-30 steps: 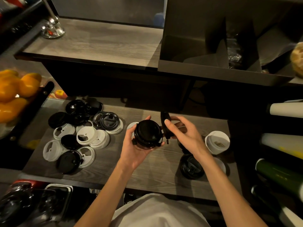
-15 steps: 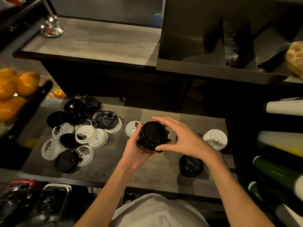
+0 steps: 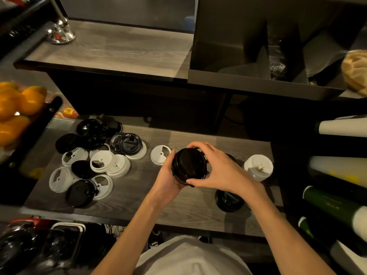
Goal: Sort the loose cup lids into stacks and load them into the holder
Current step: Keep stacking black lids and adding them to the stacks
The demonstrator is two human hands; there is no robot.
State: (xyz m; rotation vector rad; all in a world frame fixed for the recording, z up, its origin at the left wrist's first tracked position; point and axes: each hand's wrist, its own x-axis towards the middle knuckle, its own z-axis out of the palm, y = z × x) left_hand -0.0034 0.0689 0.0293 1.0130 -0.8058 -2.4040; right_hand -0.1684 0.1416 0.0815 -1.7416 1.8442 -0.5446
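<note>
We hold the black lid stack [image 3: 188, 165] above the near shelf [image 3: 139, 203]: our left hand [image 3: 165, 180] curls under it for support, our right hand [image 3: 216, 169] grips its top, probably to align the lids. Loose lids [image 3: 95, 161] lie at left.

Grey wood-grain lower shelf [image 3: 139, 197] carries everything: a scattered pile of loose black and white lids [image 3: 93, 155] well to the left of the hands, with one single white lid [image 3: 159, 155] just left of the left hand [image 3: 166, 181]. Right of the right hand [image 3: 222, 171] stands a white lid stack [image 3: 258, 167], and a short black lid stack [image 3: 229, 200] sits under the right wrist, nearer the shelf's front edge. Upper wood counter [image 3: 119, 48] beyond the hands bears a shiny metal base [image 3: 60, 33] far left.
</note>
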